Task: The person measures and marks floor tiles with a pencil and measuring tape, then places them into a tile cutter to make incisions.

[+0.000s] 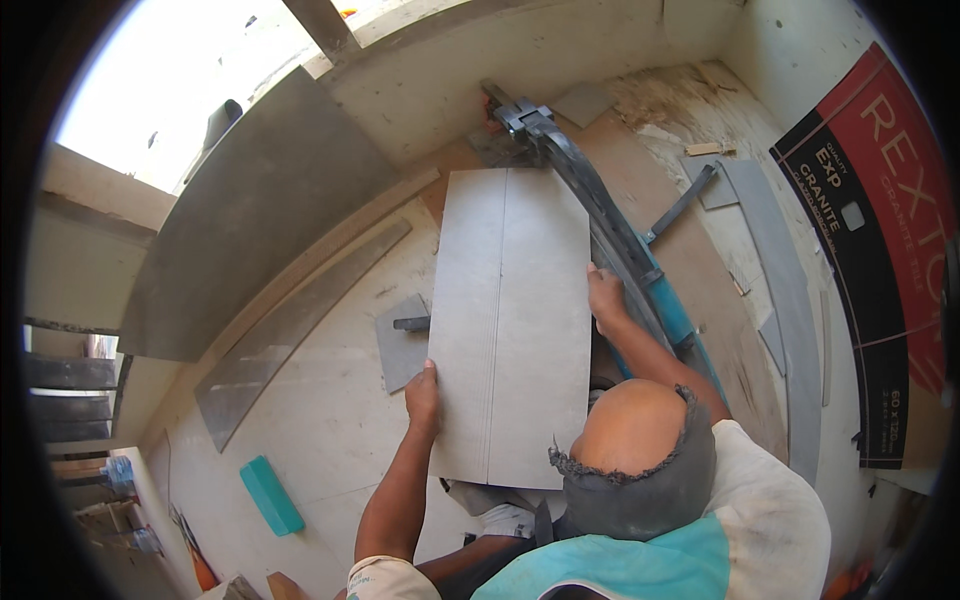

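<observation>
Dusty pale floor (330, 400) carries a large grey tile (515, 320) at centre. Left hand (423, 398) grips its edge at nine o'clock, right hand (605, 300) at three o'clock, beside the tile cutter (600, 200).

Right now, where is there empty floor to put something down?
Bare floor lies left of the big grey tile, between the long tile strip and teal block. Crowded: right side, with the tile cutter, grey offcuts and a box.
</observation>
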Demonstrator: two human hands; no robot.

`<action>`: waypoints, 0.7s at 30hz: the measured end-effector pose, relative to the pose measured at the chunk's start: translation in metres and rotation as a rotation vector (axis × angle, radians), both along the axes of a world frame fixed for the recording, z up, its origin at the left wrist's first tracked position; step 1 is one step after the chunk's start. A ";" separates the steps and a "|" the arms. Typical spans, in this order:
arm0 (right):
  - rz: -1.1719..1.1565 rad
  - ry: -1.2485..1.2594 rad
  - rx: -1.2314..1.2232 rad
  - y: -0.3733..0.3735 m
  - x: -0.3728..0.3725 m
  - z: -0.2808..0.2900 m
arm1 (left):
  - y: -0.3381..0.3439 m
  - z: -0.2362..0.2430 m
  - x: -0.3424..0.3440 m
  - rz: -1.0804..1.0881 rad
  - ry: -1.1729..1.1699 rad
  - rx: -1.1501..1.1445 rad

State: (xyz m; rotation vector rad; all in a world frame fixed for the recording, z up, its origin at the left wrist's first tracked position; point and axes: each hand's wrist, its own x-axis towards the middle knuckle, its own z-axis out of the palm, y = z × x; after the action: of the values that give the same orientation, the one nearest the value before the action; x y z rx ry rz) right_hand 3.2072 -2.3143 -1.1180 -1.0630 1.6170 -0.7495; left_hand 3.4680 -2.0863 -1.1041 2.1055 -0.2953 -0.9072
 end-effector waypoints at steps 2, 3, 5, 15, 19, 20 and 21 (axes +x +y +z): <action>-0.001 0.057 -0.077 -0.007 -0.002 0.000 | 0.000 -0.002 -0.018 0.067 0.028 -0.044; 0.020 0.109 -0.089 -0.011 -0.004 0.000 | 0.001 -0.006 -0.023 0.084 0.037 -0.034; 0.063 0.213 -0.115 -0.017 -0.008 0.003 | -0.001 -0.004 -0.030 0.107 0.065 -0.031; 0.505 0.461 -0.779 0.049 -0.019 0.105 | 0.005 -0.015 -0.026 0.101 0.067 -0.030; 0.451 0.883 -0.980 0.046 -0.071 0.154 | 0.007 -0.011 -0.024 0.075 0.073 0.008; 0.519 0.920 -0.711 0.046 -0.083 0.160 | 0.004 -0.013 -0.027 0.079 0.109 0.002; 0.575 0.945 -0.439 0.046 -0.091 0.165 | 0.003 -0.016 -0.030 0.083 0.142 -0.004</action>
State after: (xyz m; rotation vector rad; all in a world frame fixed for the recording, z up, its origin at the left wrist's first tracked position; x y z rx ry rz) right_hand 3.1158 -2.2684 -0.9532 -2.3162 1.7529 -0.1830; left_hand 3.4379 -2.0831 -1.1204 2.0224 -0.1354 -0.9992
